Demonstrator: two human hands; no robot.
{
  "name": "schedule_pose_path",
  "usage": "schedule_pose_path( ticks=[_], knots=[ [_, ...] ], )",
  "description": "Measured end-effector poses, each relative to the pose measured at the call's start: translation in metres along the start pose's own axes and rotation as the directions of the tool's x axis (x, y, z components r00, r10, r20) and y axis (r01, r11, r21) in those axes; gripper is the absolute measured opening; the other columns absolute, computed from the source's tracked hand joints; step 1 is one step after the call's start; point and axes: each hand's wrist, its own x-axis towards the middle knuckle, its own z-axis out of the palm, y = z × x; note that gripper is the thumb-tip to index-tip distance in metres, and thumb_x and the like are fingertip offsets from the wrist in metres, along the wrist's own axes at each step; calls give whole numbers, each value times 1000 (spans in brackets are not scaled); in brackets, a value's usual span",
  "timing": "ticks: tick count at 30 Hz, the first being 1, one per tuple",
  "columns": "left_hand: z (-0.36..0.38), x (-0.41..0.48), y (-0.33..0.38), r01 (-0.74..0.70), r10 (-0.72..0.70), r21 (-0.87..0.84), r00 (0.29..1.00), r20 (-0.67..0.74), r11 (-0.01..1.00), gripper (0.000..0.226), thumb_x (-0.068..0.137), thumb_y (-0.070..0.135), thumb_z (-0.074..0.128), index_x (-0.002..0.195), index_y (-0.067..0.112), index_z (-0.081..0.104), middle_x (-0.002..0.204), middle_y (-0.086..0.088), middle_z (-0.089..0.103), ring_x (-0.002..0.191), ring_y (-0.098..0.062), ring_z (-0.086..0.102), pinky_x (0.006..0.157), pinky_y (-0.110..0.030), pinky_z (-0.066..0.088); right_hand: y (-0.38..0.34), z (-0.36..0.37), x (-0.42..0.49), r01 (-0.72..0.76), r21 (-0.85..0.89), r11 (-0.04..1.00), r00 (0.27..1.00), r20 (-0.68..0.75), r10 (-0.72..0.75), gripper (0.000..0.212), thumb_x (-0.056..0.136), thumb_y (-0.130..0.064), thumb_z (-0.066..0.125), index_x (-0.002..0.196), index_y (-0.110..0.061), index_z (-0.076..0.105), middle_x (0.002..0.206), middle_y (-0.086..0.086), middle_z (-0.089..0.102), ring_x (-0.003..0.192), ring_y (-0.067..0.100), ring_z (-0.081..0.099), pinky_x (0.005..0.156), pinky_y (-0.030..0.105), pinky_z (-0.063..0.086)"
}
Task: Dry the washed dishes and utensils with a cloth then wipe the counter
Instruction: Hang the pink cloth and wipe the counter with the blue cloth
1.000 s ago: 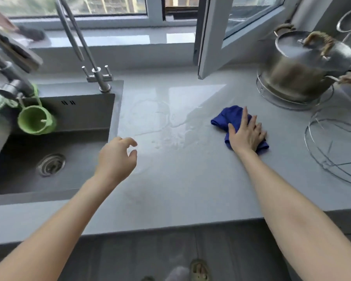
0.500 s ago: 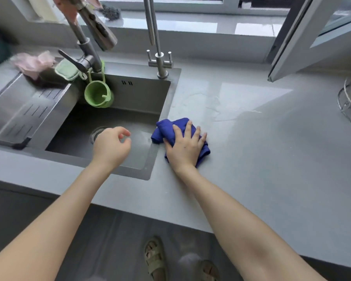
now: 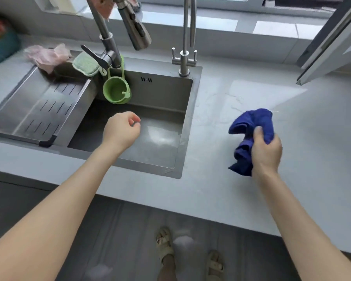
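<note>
My right hand (image 3: 266, 151) grips a bunched blue cloth (image 3: 249, 126), lifted a little over the grey counter (image 3: 302, 159) to the right of the sink. Folds of the cloth hang down below my fingers. My left hand (image 3: 121, 130) hovers over the steel sink basin (image 3: 162, 151), fingers loosely curled and holding nothing. Faint water streaks show on the counter behind the cloth.
A pull-out tap (image 3: 134, 27) and a slim second tap (image 3: 184, 57) stand behind the sink. A green cup (image 3: 116, 92) hangs inside it. A drain tray (image 3: 39, 108), a green sponge (image 3: 85, 64) and a pink cloth (image 3: 47, 55) sit left. An open window frame (image 3: 330, 47) juts in at right.
My right hand slid the cloth left across the counter to the sink edge, then bunched it up, lifted it and drew it back right. My left hand stayed hovering over the sink.
</note>
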Motion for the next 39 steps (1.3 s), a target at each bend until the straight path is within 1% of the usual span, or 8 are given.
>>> schedule_pose_path(
  ticks=[5, 16, 20, 23, 31, 33, 35, 39],
  knots=[
    [9, 0, -18, -63, 59, 25, 988, 142, 998, 22, 88, 16, 53, 104, 12, 68, 104, -10, 66, 99, -29, 59, 84, -35, 47, 80, -63, -18, 145, -784, 603, 989, 94, -116, 73, 82, -60, 31, 123, -3, 54, 145, 27, 35, 132, 43, 33, 106, 59, 25],
    [18, 2, -56, -70, 74, -23, 966, 249, 997, 21, 87, 17, 52, 101, 15, 68, 104, -9, 66, 95, -27, 60, 85, -35, 49, 23, 133, -154, 291, -780, 555, 956, 257, -140, 40, 72, -20, 69, 110, -7, 63, 127, 34, 53, 115, 55, 51, 93, 70, 35],
    [12, 12, -54, -81, 89, -44, 969, 230, 996, 20, 87, 17, 53, 100, 14, 68, 102, -9, 67, 92, -27, 61, 83, -34, 49, -18, 162, -162, 281, -643, 713, 935, 350, -53, 38, 79, 2, 51, 115, -9, 56, 139, 27, 46, 127, 49, 40, 110, 59, 25],
    [8, 22, -45, -81, 94, -68, 972, 214, 994, 21, 87, 16, 53, 101, 13, 68, 99, -8, 68, 93, -27, 61, 82, -32, 48, -47, 134, -135, -95, -155, 983, 931, 336, 143, 37, 78, -6, 34, 105, -19, 54, 101, 13, 66, 91, 36, 62, 84, 46, 50],
    [17, 44, -4, -118, 142, -106, 957, 254, 987, 21, 86, 15, 54, 100, 15, 69, 97, -6, 68, 96, -25, 61, 84, -29, 44, -49, -41, -14, -233, 282, 931, 957, 234, 168, 19, 90, -7, 52, 104, -17, 60, 96, 0, 66, 92, 21, 62, 75, 30, 49],
    [26, 48, 8, -125, 152, -115, 949, 276, 986, 20, 86, 15, 53, 99, 16, 69, 96, -4, 68, 95, -23, 61, 84, -29, 45, -24, -76, 19, -143, -99, 985, 977, 142, 156, 42, 91, -28, 56, 132, -28, 47, 129, 1, 57, 120, 24, 53, 98, 39, 43],
    [36, 51, 20, -131, 159, -116, 943, 291, 985, 20, 87, 16, 53, 99, 17, 68, 96, -3, 67, 94, -22, 61, 83, -28, 45, 9, -97, 41, -4, -682, 731, 1000, 5, 10, 64, 88, -53, 54, 145, -36, 32, 152, 7, 33, 140, 28, 30, 112, 51, 21],
    [55, 58, 40, -129, 153, -101, 945, 290, 987, 19, 88, 16, 53, 99, 17, 68, 95, -1, 65, 90, -19, 60, 77, -25, 42, 72, -83, 53, 278, -855, 439, 960, 266, -90, 77, 76, -75, 29, 143, -38, 37, 155, 18, 23, 139, 41, 23, 107, 56, 20]
  ],
)
